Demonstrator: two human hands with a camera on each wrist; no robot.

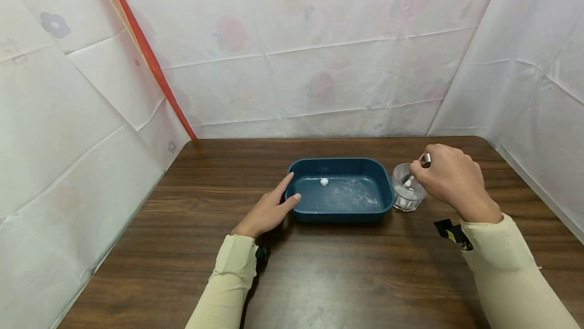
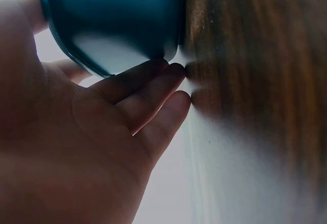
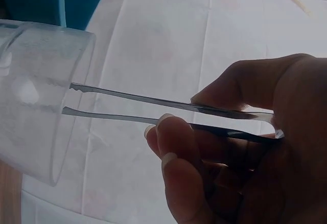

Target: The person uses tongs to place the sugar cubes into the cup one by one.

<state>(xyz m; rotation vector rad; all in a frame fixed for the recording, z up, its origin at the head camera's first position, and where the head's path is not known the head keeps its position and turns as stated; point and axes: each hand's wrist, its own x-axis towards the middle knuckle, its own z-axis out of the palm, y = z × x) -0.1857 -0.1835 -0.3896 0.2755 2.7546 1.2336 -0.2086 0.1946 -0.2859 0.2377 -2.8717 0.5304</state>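
My left hand (image 1: 269, 211) rests at the left end of a dark blue rectangular dish (image 1: 339, 216), its fingers fairly straight. Thumb and forefinger reach the rim, while the other fingers lie low against the outer wall in the left wrist view. Inside the dish is a small white cube (image 1: 324, 182). Over a clear glass (image 1: 409, 203), my right hand (image 1: 449, 179) holds metal tweezers (image 3: 138, 99) between thumb and fingers, tips apart and pointing down at its mouth. A blurred white piece (image 3: 25, 90) shows within the glass, away from the tips. More white pieces lie lower in the glass.
The dish and glass stand side by side on a dark wood-grain table (image 1: 191, 248). White patterned sheets (image 1: 292, 65) hang behind the table and along both sides. A red strip (image 1: 150, 55) runs down the left back corner. Pale powder marks the dish's floor.
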